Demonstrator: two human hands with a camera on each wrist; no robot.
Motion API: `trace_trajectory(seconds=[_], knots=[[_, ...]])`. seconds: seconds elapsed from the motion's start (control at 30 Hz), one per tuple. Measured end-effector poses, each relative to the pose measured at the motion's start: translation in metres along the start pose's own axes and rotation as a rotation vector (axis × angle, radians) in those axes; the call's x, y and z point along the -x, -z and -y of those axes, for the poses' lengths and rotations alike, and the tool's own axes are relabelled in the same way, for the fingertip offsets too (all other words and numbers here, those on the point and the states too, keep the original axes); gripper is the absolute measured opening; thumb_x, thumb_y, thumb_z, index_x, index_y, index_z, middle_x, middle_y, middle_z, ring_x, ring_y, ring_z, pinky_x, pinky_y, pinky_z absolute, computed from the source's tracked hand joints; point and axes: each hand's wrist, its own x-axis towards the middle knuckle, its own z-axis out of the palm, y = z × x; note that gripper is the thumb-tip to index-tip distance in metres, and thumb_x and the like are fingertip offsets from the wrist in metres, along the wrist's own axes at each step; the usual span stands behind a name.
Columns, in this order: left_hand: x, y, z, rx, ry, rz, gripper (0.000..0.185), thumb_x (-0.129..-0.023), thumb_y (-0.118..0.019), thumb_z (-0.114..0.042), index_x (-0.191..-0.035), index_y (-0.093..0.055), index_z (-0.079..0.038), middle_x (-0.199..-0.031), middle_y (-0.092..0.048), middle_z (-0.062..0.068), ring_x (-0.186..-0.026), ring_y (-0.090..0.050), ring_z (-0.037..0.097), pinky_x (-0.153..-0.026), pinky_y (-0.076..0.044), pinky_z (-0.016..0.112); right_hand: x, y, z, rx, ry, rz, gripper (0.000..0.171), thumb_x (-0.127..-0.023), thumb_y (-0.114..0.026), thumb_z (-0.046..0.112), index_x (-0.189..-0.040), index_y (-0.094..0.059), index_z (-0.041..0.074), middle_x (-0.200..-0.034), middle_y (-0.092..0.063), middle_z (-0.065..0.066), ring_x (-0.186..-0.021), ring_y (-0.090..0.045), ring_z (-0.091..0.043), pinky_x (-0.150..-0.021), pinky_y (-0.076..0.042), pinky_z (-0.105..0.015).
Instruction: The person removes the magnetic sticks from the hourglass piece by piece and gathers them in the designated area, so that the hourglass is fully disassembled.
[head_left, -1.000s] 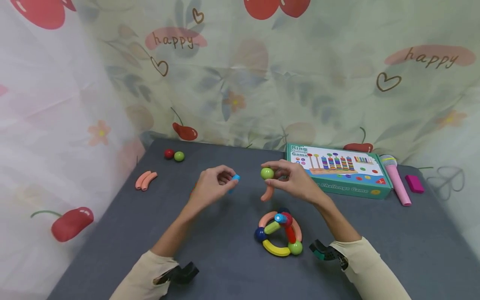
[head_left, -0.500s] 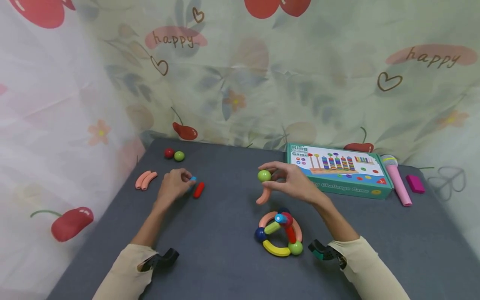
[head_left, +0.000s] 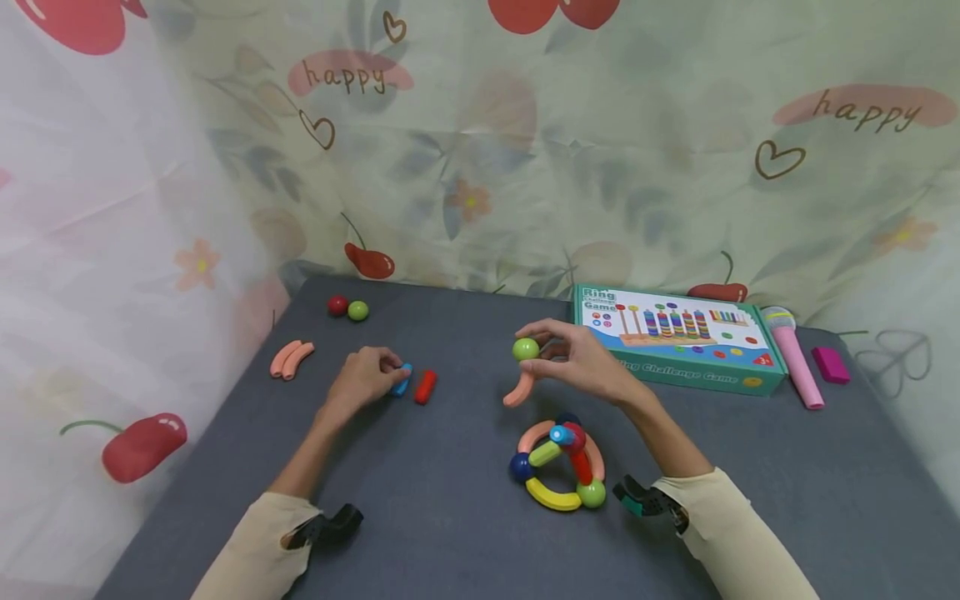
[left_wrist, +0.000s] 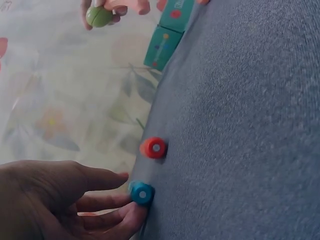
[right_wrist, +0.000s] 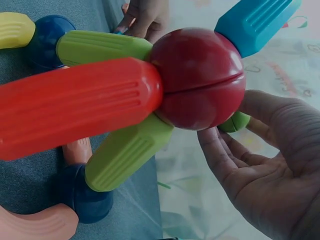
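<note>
Green ball point(head_left: 526, 349) with attached pink curved rod point(head_left: 519, 390) is pinched by the right hand point(head_left: 581, 360), above the assembled toy point(head_left: 558, 465). Left hand point(head_left: 362, 379), left of the toy, pinches a blue rod point(head_left: 402, 381) beside a red rod point(head_left: 425, 387).

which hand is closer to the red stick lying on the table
Left. The left hand pinches the blue stick right beside the red stick; the right hand holds a green ball farther off.

Grey felt table point(head_left: 465, 533), bearing: blue stick point(head_left: 402, 380) at the left fingertips point(head_left: 390, 367), red stick point(head_left: 425, 387) just beyond; stick-and-ball cluster point(head_left: 558, 465) below the right fingers point(head_left: 551, 342); game box point(head_left: 675, 337), pink microphone point(head_left: 791, 358) farther right; two balls point(head_left: 348, 309), pink curves point(head_left: 292, 359) left.
</note>
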Motion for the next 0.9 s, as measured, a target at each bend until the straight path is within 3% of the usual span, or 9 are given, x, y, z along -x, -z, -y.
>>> trace_trajectory(seconds=[0.1, 0.2, 0.3, 0.37, 0.53, 0.67, 0.8, 0.9], knots=[[0.001, -0.007, -0.006, -0.044, 0.003, -0.002, 0.045, -0.085, -0.062, -0.041, -0.111, -0.06, -0.005, -0.087, -0.061, 0.007, -0.071, -0.056, 0.018, -0.063, -0.045, 0.033, 0.002, -0.001, 0.014, -0.011, -0.01, 0.006, 0.035, -0.086, -0.064, 0.013, -0.12, -0.055, 0.014, -0.104, -0.06, -0.011, -0.089, -0.062, -0.025, -0.075, -0.049, -0.036], [0.004, -0.019, -0.018, -0.156, 0.025, -0.011, 0.067, -0.081, -0.059, -0.056, -0.123, -0.051, -0.006, -0.101, -0.056, 0.012, -0.085, -0.057, 0.026, -0.071, -0.047, 0.042, 0.005, -0.001, 0.024, -0.016, -0.024, 0.01, 0.035, -0.086, -0.064, 0.01, -0.119, -0.055, 0.01, -0.104, -0.059, -0.015, -0.088, -0.061, -0.028, -0.076, -0.049, -0.038], [0.007, -0.028, -0.029, -0.285, 0.039, -0.031, 0.076, -0.076, -0.059, -0.062, -0.124, -0.051, -0.005, -0.11, -0.052, 0.017, -0.094, -0.054, 0.032, -0.073, -0.047, 0.05, 0.005, -0.001, 0.026, -0.02, -0.022, 0.014, 0.034, -0.086, -0.064, 0.01, -0.119, -0.055, 0.01, -0.104, -0.059, -0.015, -0.088, -0.061, -0.028, -0.075, -0.049, -0.038], [0.008, -0.031, -0.033, -0.341, 0.034, -0.041, 0.072, -0.075, -0.062, -0.061, -0.118, -0.055, -0.003, -0.104, -0.053, 0.016, -0.088, -0.055, 0.031, -0.068, -0.048, 0.049, 0.004, -0.002, 0.027, -0.021, -0.023, 0.017, 0.034, -0.086, -0.064, 0.01, -0.119, -0.055, 0.01, -0.104, -0.059, -0.014, -0.088, -0.061, -0.028, -0.075, -0.049, -0.038], [0.007, -0.033, -0.038, -0.346, -0.002, -0.088, 0.044, -0.078, -0.069, -0.041, -0.099, -0.062, -0.003, -0.087, -0.052, 0.011, -0.071, -0.053, 0.026, -0.058, -0.048, 0.043, 0.004, -0.001, 0.028, -0.03, -0.029, 0.024, 0.034, -0.086, -0.063, 0.01, -0.119, -0.055, 0.01, -0.105, -0.059, -0.014, -0.089, -0.061, -0.03, -0.075, -0.049, -0.038], [0.004, -0.033, -0.037, -0.336, -0.02, -0.117, 0.032, -0.079, -0.07, -0.032, -0.089, -0.062, -0.003, -0.082, -0.05, 0.011, -0.068, -0.053, 0.026, -0.055, -0.047, 0.044, 0.003, -0.001, 0.028, -0.03, -0.028, 0.027, 0.034, -0.086, -0.063, 0.01, -0.119, -0.055, 0.01, -0.105, -0.058, -0.015, -0.09, -0.061, -0.03, -0.075, -0.049, -0.037], [0.006, -0.034, -0.04, -0.353, -0.037, -0.182, 0.043, -0.081, -0.067, -0.041, -0.098, -0.062, -0.001, -0.093, -0.051, 0.015, -0.079, -0.053, 0.031, -0.059, -0.048, 0.048, 0.0, -0.002, 0.027, -0.052, -0.025, 0.034, 0.034, -0.086, -0.063, 0.009, -0.118, -0.054, 0.009, -0.104, -0.058, -0.017, -0.088, -0.062, -0.031, -0.074, -0.049, -0.038], [0.01, -0.036, -0.05, -0.304, -0.159, -0.235, 0.057, -0.081, -0.062, -0.05, -0.115, -0.058, -0.004, -0.104, -0.05, 0.013, -0.088, -0.051, 0.028, -0.065, -0.049, 0.044, -0.002, -0.005, 0.025, -0.096, -0.028, 0.036, 0.034, -0.086, -0.063, 0.008, -0.117, -0.052, 0.004, -0.102, -0.057, -0.019, -0.084, -0.063, -0.033, -0.073, -0.05, -0.039]])
